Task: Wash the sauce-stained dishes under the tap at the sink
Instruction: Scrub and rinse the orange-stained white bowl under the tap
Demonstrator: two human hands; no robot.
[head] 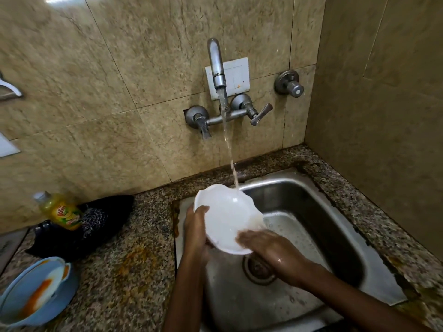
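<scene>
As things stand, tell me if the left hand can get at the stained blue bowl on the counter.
Probably not yet: the left hand grips the white bowl under the tap. The blue bowl sits unobstructed to its left.

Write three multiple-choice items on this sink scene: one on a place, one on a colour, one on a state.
1. Where is the soap bottle?
A. in the sink
B. on the counter, left of the sink
C. on the tap

2. What colour is the bowl being washed?
A. white
B. blue
C. black

3. The tap is:
A. off
B. dripping
C. running

Answers: 1 B, it leans against a dark cloth left of the sink; 2 A, the left hand grips a white bowl; 3 C, a steady stream falls at the bowl's rim.
</scene>
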